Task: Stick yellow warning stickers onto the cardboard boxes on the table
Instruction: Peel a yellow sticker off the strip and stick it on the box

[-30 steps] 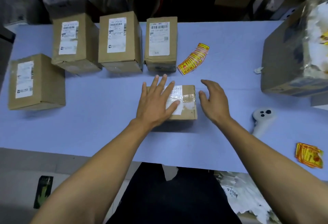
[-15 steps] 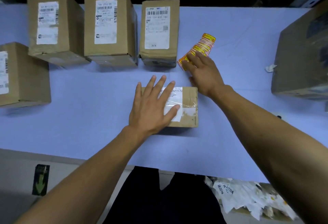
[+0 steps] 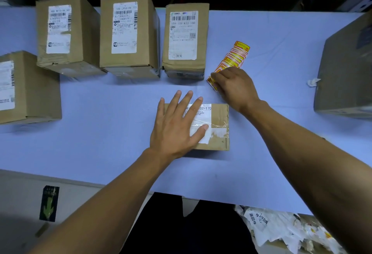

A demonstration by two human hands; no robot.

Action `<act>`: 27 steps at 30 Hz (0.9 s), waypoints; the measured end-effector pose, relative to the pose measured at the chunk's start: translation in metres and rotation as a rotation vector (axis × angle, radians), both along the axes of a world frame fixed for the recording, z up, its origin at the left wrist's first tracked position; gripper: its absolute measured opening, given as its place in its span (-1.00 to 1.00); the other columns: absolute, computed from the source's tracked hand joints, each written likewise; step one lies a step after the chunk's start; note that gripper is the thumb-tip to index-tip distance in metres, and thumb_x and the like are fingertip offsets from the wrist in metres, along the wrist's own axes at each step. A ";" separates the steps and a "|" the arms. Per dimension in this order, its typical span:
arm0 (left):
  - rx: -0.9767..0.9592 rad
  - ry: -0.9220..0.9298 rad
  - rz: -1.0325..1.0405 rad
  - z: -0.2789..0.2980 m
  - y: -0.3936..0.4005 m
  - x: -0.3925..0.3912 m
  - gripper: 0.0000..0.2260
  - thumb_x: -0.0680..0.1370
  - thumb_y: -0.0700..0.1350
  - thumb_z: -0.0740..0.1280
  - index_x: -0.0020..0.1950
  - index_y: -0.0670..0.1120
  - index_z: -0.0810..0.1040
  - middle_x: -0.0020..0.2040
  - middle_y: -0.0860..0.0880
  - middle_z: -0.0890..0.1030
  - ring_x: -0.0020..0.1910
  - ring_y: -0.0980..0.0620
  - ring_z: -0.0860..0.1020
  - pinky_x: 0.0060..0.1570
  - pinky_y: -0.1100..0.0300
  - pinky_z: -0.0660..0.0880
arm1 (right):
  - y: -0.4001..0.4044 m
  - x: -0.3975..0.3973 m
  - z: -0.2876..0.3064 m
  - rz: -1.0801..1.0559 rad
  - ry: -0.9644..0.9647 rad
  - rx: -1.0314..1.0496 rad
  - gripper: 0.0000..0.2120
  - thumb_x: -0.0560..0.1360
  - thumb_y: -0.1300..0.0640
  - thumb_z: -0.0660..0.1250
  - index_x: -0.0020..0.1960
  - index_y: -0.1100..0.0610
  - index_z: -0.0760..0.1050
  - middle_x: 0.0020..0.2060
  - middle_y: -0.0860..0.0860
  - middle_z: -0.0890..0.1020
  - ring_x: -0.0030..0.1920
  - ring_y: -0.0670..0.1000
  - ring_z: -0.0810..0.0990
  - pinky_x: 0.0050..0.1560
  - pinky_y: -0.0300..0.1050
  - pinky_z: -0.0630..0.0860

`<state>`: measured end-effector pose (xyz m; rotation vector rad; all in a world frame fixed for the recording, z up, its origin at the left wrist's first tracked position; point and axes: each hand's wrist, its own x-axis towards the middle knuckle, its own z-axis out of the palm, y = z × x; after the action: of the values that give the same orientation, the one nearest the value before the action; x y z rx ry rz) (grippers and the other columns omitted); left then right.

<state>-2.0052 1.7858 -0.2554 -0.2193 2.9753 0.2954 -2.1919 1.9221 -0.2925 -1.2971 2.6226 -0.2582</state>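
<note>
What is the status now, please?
Left hand flat on small box. Right hand pinching sticker strip. No sticker on box yet. Nothing in the way.

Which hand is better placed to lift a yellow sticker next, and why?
The right hand: its fingers already touch the sticker strip. The left hand lies flat on the small box.

Pale blue table (image 3: 104, 153) fills the middle. Behind its far edge, dark clutter in shadow. Below its near edge, grey floor (image 3: 18, 203) with a green arrow mark (image 3: 49, 203).
</note>
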 end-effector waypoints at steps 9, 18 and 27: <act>0.029 -0.037 0.000 0.003 0.001 0.001 -0.39 0.58 0.28 0.03 0.57 0.04 0.24 0.56 -0.06 0.29 0.55 -0.12 0.19 0.49 -0.23 -0.01 | -0.002 0.030 0.045 -0.859 -0.841 -0.660 -0.79 0.56 0.13 0.38 0.17 0.13 0.59 -0.06 -0.07 0.67 0.01 -0.02 0.68 0.10 -0.08 0.60; 0.465 0.155 0.178 0.044 0.000 -0.004 -0.54 0.64 0.05 0.20 0.51 -0.08 0.35 0.51 -0.07 0.37 0.51 -0.07 0.27 0.50 0.01 0.04 | 0.009 0.085 0.106 -0.990 -1.177 -0.966 -0.72 0.58 0.20 0.33 0.26 0.25 0.53 0.07 0.13 0.67 -0.04 0.04 0.70 -0.04 -0.17 0.59; 1.231 0.138 0.581 0.080 0.007 -0.028 -0.95 0.50 -0.15 0.44 -0.15 -0.03 0.65 -0.23 0.00 0.67 -0.29 0.06 0.62 -0.17 0.05 0.62 | 0.006 0.123 0.135 -0.834 -1.113 -0.983 -0.85 0.61 0.18 0.29 0.01 0.08 0.64 -0.08 -0.01 0.69 -0.05 0.04 0.65 -0.09 -0.10 0.65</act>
<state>-2.0336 1.7932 -0.1758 -0.8606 2.1768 2.0721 -2.0685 1.9276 -0.1573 0.0983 1.7661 -1.8679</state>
